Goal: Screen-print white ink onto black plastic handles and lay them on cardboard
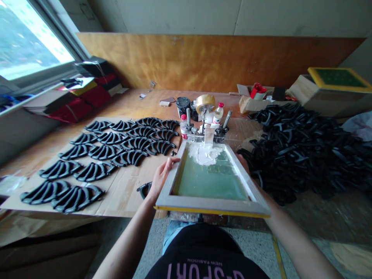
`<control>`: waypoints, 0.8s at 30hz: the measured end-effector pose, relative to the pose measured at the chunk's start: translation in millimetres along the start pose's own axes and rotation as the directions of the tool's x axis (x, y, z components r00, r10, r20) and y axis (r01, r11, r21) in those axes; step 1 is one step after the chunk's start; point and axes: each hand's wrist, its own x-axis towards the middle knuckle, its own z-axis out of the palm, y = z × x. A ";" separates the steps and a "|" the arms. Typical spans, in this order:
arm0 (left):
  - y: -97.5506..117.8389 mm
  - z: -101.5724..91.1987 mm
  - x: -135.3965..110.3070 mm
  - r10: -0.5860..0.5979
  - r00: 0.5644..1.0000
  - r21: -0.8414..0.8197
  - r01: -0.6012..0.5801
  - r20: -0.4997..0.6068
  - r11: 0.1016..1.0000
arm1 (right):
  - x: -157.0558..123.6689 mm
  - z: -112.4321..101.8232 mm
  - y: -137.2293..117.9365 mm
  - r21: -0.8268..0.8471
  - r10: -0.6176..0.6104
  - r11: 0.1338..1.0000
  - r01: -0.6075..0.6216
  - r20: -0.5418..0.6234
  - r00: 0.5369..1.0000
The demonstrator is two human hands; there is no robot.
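A printing screen (165, 193) with a pale frame and green mesh lies before me, its near edge above the bench edge. White paste (205, 154) is heaped on the mesh at its far end, below an upright pale scraper blade (209, 136). At the screen's left side is my left hand (163, 174), fingers bent together; their tips pass behind the frame, so what they hold is hidden. Most of my right hand (243, 162) is covered by the right side of the frame, and its fingers do not show clearly. A black curved ribbed part (143, 189) lies by my left wrist.
Rows of black ribbed parts (95, 166) cover cardboard on the left. A big heap of black parts (308, 151) fills the right. Behind the screen stand a clamp (192, 135), red-capped bottles (218, 112), a tape roll (205, 101) and a black jar (183, 104). Boxes (325, 93) stand back right.
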 end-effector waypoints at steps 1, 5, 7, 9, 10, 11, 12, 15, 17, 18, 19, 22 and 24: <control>-14.4 -0.7 -5.4 -0.035 0.999 0.020 0.034 0.034 0.999 | 8.8 -8.0 5.3 -0.011 0.035 0.999 -0.035 -0.039 0.999; -73.8 6.2 -13.7 -0.175 0.981 0.046 0.171 0.085 0.984 | 56.7 -15.4 -14.9 -0.033 -0.087 0.996 0.083 -0.167 0.982; -95.1 11.3 -12.0 -0.188 0.980 0.080 0.183 0.067 0.980 | 79.5 -5.1 -38.2 -0.051 -0.213 0.977 0.209 -0.095 0.972; -107.3 14.7 -9.3 -0.174 0.983 0.096 0.169 0.054 0.981 | 93.1 9.0 -57.4 -0.076 -0.246 0.965 0.250 0.054 0.968; -110.6 15.6 -8.2 -0.177 0.983 0.098 0.172 0.053 0.980 | 94.8 15.6 -63.9 -0.095 -0.235 0.964 0.247 0.129 0.964; -112.6 16.0 -7.3 -0.186 0.981 0.093 0.180 0.055 0.979 | 92.8 21.0 -68.5 -0.118 -0.219 0.963 0.243 0.190 0.957; -113.9 15.9 -6.7 -0.196 0.979 0.086 0.191 0.058 0.978 | 87.2 24.7 -71.3 -0.139 -0.212 0.959 0.248 0.232 0.949; -117.2 14.7 -5.9 -0.218 0.973 0.069 0.213 0.072 0.975 | 56.6 22.3 -73.2 -0.135 -0.331 0.913 0.385 0.304 0.893; -119.8 13.9 -5.8 -0.219 0.973 0.072 0.214 0.074 0.974 | 36.6 11.0 -72.0 -0.066 -0.471 0.850 0.523 0.353 0.809; -120.9 13.7 -5.8 -0.220 0.973 0.079 0.215 0.069 0.973 | 30.2 4.2 -71.2 -0.022 -0.528 0.817 0.577 0.376 0.762; -121.5 13.6 -5.8 -0.221 0.973 0.083 0.216 0.065 0.973 | 27.0 -2.0 -70.4 0.020 -0.566 0.793 0.609 0.394 0.724; -119.6 13.8 -6.3 -0.222 0.973 0.081 0.216 0.067 0.973 | 31.4 -10.4 -70.2 0.092 -0.571 0.804 0.588 0.397 0.719; -115.9 13.8 -7.1 -0.218 0.974 0.072 0.213 0.070 0.975 | 35.0 -5.0 -72.6 0.061 -0.504 0.855 0.514 0.327 0.800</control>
